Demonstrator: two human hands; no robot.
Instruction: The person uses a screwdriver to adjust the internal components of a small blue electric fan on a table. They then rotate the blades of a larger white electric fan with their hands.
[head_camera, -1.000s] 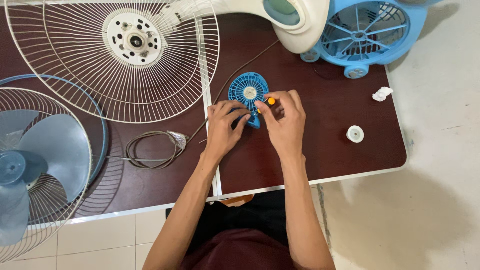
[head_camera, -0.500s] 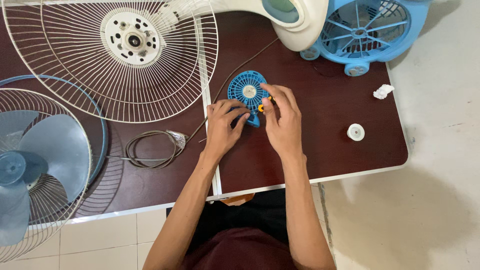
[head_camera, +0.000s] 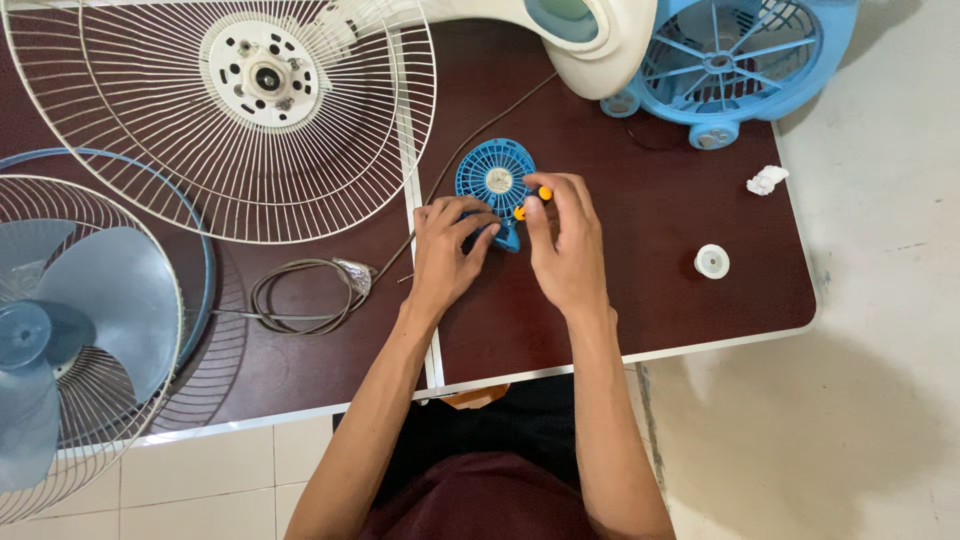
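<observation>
A small blue fan (head_camera: 494, 180) lies on the dark brown table (head_camera: 640, 300), just below the cream fan base (head_camera: 560, 35). The left hand (head_camera: 448, 255) rests against the small fan's lower left edge, fingers curled on it. The right hand (head_camera: 562, 245) sits at the fan's lower right, its fingertips pinched shut on a yellow-handled tool (head_camera: 530, 202) — likely a screwdriver — held at the fan's rim. Left of the small fan lies a white wire fan guard (head_camera: 220, 120); below that, a coiled cable (head_camera: 300, 295). Right of the fan sits a small white cap (head_camera: 711, 261).
</observation>
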